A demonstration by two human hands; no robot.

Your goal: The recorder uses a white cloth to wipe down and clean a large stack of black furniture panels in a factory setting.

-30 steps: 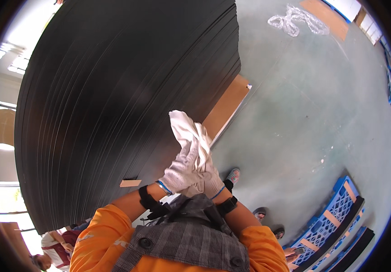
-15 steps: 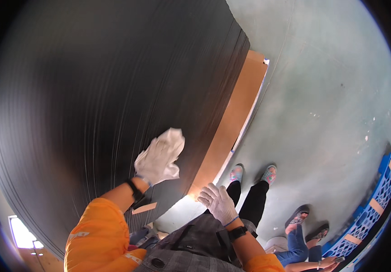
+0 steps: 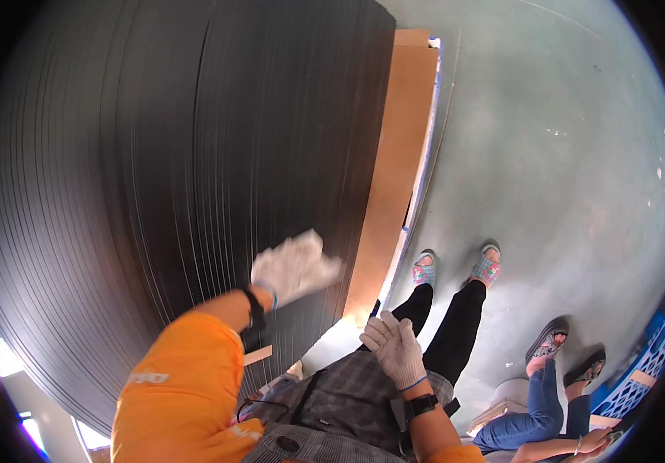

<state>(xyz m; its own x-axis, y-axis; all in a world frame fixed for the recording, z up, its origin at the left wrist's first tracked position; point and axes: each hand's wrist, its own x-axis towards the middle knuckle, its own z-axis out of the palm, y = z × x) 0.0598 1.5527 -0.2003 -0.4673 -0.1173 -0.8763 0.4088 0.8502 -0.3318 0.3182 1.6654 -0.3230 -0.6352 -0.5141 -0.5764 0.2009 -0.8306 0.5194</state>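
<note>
Grey-green floor [image 3: 533, 177] beside a black ridged stack [image 3: 270, 116], a white cloth [image 3: 321, 270] at its face under the gloved left hand [image 3: 282, 270]
Blur hides whether the left fingers grip the cloth or only press it; the gloved right hand [image 3: 394, 351] hangs apart near the checked garment [image 3: 348, 405], fingers loosely bent, nothing visible in them. The cloth looks light, limp and hard to damage, so likely best bunched by its middle under the palm, while the stack seems stiff and perhaps slick

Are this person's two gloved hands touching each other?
No, a clear gap separates the left hand from the right hand, with brown board showing between them.
</note>
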